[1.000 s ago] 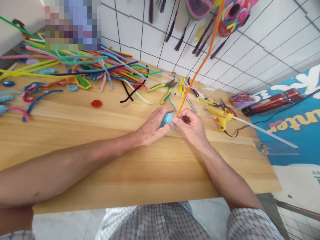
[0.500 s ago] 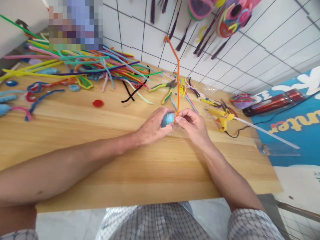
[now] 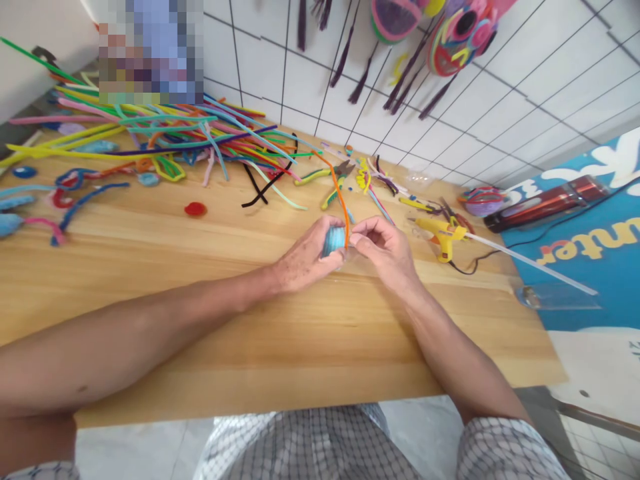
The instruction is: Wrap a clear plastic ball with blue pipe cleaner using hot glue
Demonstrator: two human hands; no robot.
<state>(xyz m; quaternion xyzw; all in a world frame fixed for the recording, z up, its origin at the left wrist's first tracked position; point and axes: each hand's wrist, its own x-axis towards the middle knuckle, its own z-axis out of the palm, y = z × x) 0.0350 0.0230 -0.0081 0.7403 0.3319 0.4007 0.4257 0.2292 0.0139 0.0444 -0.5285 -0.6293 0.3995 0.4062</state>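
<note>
My left hand [image 3: 305, 257] is closed round a light blue coil of pipe cleaner [image 3: 333, 240], held just above the wooden table [image 3: 200, 313]. Against its right side, my right hand [image 3: 384, 250] pinches the lower end of an orange pipe cleaner [image 3: 340, 197]. The orange stem rises from the coil and bends back to the left, over the green-handled pliers [image 3: 336, 180]. The two hands touch at the fingertips.
A heap of coloured pipe cleaners [image 3: 165, 133] fills the far left of the table. A red disc [image 3: 195, 209] lies on the wood. A yellow glue gun [image 3: 443, 233] with a glue stick, a dark red bottle [image 3: 545, 203] and craft pieces on the tiled wall are at the right.
The free end of the orange pipe cleaner has swung from high right down and to the left, so the stem now arches low over the pliers. Both hands stayed where they were.
</note>
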